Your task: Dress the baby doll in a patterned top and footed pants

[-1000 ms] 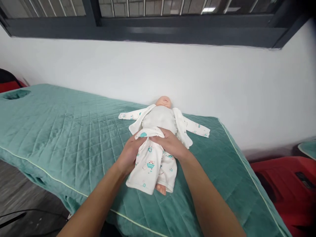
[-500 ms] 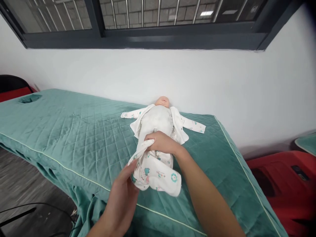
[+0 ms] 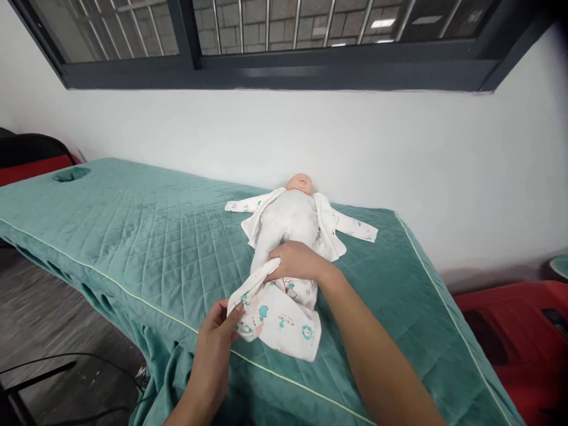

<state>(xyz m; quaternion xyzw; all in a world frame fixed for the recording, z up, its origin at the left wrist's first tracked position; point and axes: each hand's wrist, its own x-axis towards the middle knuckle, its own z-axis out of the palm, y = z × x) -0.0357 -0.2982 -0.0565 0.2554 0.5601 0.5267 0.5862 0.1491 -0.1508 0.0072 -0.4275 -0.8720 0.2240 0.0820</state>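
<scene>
A baby doll (image 3: 290,216) with a white cloth body lies on its back, head toward the wall. An open white printed baby jacket (image 3: 331,228) is on its arms, sleeves spread to both sides. Over its lower legs are white baby pants (image 3: 284,322) with teal and pink prints. My right hand (image 3: 295,260) grips the waistband at the doll's leg, fingers partly hidden by the cloth. My left hand (image 3: 219,328) pinches the left edge of the pants between thumb and fingers. The doll's feet are hidden inside the fabric.
A green quilted cover (image 3: 177,236) lies over the bed, with a face hole (image 3: 71,174) at the far left. Behind it stands a white wall (image 3: 222,136) below a barred window. Red chairs (image 3: 510,343) are at the right; cables (image 3: 89,355) run at the lower left.
My left hand has drawn the pants' edge outward to the left, and the cloth is spread flatter. My right hand keeps its hold near the leg. The view has shifted slightly.
</scene>
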